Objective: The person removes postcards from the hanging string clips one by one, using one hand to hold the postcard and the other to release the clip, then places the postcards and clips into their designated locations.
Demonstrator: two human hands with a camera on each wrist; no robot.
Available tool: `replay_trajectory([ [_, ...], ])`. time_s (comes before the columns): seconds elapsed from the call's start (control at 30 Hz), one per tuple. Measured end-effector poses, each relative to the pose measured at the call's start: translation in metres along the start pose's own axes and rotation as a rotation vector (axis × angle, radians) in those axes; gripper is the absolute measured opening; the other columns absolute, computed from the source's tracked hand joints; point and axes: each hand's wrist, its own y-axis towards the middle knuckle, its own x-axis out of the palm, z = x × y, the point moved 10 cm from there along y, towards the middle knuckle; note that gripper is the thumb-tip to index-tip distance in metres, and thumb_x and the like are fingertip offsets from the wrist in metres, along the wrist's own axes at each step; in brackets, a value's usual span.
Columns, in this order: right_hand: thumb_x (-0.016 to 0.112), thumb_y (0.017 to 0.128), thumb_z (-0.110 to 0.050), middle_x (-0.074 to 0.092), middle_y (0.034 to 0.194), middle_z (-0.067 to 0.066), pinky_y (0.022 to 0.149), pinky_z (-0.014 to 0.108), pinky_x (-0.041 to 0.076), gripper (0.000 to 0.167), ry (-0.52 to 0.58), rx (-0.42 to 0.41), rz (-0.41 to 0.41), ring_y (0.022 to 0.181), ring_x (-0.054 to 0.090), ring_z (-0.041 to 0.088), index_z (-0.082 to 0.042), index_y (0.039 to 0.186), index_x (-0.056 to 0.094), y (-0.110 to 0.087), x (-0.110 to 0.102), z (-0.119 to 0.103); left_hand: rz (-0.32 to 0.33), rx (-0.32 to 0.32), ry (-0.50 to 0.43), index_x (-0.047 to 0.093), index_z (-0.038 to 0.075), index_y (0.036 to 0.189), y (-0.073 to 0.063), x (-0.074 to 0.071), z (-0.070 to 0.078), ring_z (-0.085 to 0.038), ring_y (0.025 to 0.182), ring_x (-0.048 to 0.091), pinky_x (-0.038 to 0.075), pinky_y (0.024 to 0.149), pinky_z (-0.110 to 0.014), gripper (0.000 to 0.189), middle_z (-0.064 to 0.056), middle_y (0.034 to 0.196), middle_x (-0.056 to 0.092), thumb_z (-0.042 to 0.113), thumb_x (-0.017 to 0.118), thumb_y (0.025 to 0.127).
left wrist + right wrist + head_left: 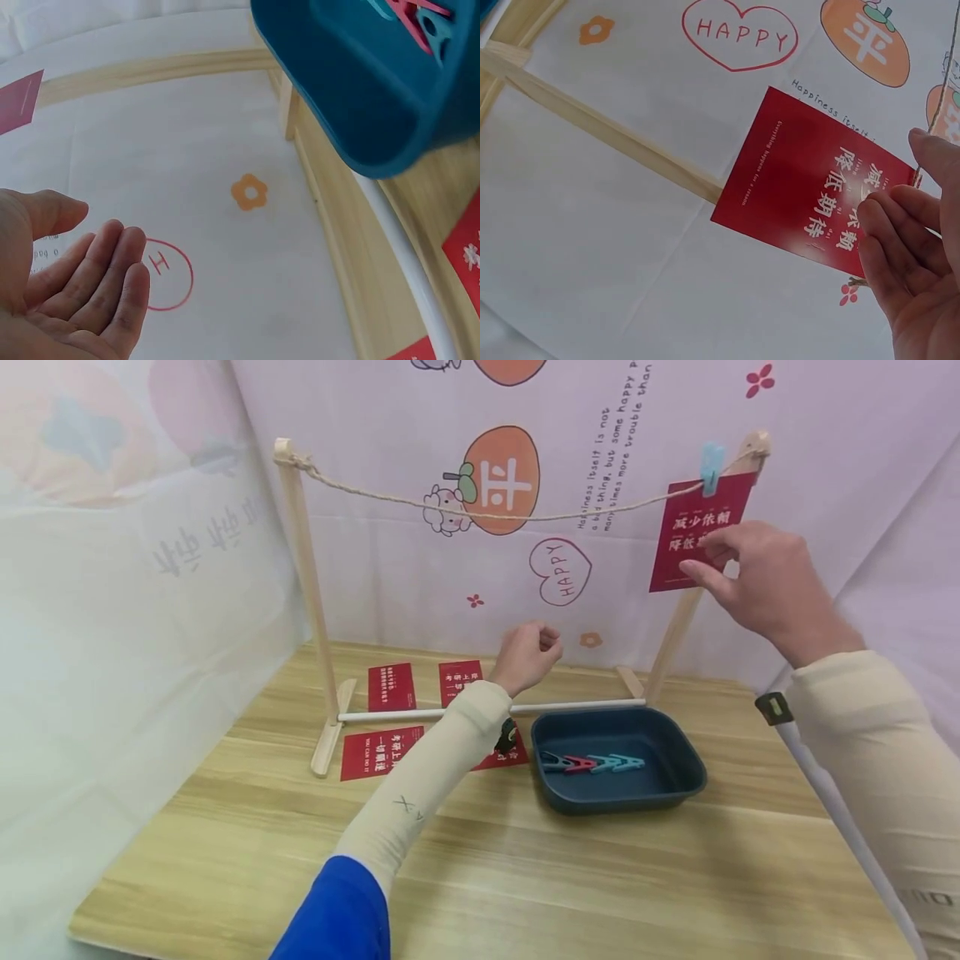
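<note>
A red card (667, 564) with white lettering hangs near the right end of a twine line (480, 516), under a light-blue clothespin (711, 468). My right hand (772, 581) is in front of the card, thumb and fingers apart, pinching nothing. In the right wrist view its fingers (889, 247) overlap the card's lettered part; whether they touch it I cannot tell. My left hand (527, 653) hovers above the frame's base bar, holding nothing, its fingers loosely bent in the left wrist view.
Wooden posts (306, 560) carry the twine, joined below by a white bar (393, 716). A dark blue tray (622, 806) holds several clothespins (581, 764). More red cards (390, 687) lie on the wooden table (247, 843), partly behind my left arm. A printed cloth (375, 585) hangs behind.
</note>
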Motion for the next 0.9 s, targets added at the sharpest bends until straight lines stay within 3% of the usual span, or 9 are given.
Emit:
replay_trajectory([
  [0.37, 0.071, 0.102, -0.027, 0.064, 0.13, 0.036, 0.102, 0.071, 0.051, 0.054, 0.034, 0.112, 0.05, 0.122, 0.058, 0.051, 0.009, 0.141, 0.058, 0.009, -0.022, 0.01, 0.015, 0.015, 0.028, 0.07, 0.004, 0.127, 0.016, 0.009, 0.025, -0.019, 0.111, 0.073, 0.061, 0.093, -0.027, 0.027, -0.009, 0.122, 0.077, 0.019, 0.065, 0.105],
  [0.67, 0.07, 0.103, -0.028, 0.063, 0.13, 0.034, 0.1, 0.07, 0.052, 0.056, 0.01, 0.102, 0.05, 0.122, 0.057, 0.048, 0.008, 0.144, 0.057, 0.016, -0.03, 0.004, 0.008, 0.014, 0.061, 0.072, 0.006, 0.126, 0.025, 0.015, 0.039, -0.016, 0.108, 0.073, 0.061, 0.093, -0.025, 0.026, -0.007, 0.12, 0.078, 0.019, 0.066, 0.105],
  [0.9, 0.067, 0.104, -0.03, 0.064, 0.131, 0.034, 0.105, 0.068, 0.051, 0.055, 0.014, 0.1, 0.057, 0.125, 0.055, 0.047, 0.006, 0.145, 0.057, 0.03, -0.04, -0.002, 0.052, 0.014, 0.081, 0.073, 0.005, 0.124, 0.033, 0.014, 0.051, -0.015, 0.104, 0.074, 0.06, 0.091, -0.025, 0.024, -0.005, 0.115, 0.079, 0.017, 0.065, 0.104],
])
